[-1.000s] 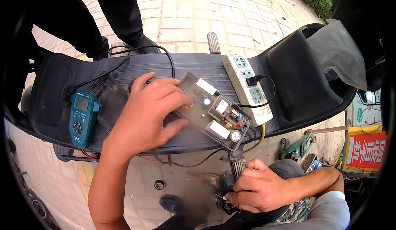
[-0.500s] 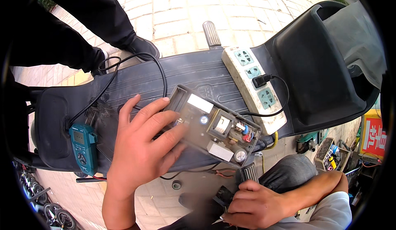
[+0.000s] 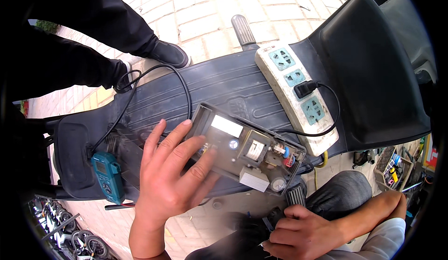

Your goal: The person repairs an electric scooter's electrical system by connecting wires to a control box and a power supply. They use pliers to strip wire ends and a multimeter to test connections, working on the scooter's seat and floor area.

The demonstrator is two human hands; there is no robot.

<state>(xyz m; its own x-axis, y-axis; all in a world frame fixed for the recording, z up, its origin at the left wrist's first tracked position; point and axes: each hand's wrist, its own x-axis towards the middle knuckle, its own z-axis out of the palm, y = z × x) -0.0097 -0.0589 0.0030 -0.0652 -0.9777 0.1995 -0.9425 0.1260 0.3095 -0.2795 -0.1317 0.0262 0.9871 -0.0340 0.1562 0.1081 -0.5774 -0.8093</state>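
Note:
My left hand (image 3: 172, 180) lies over the left end of an opened charger (image 3: 224, 152), a grey case with its circuit board bare. The fingers are apart, two of the tips down on the board, and the thumb is along the near edge. Inside the case show a transformer (image 3: 255, 149), a finned heat sink (image 3: 254, 179) and a round capacitor (image 3: 278, 184). Low on the right, beside a knee, my right hand (image 3: 298, 232) is closed with its fingers curled. Whatever it may hold is hidden.
The charger rests on a scooter's black footboard (image 3: 210, 85). Right of it lies a white power strip (image 3: 322, 141) with a black plug (image 3: 305, 89) in it. A teal meter (image 3: 107, 176) is at left. Someone in dark trousers (image 3: 107, 22) stands beyond. A toolbox (image 3: 394, 166) sits at right.
The whole view has shifted, so most things now appear farther right. My left hand keeps its place on the charger, and my right hand stays curled.

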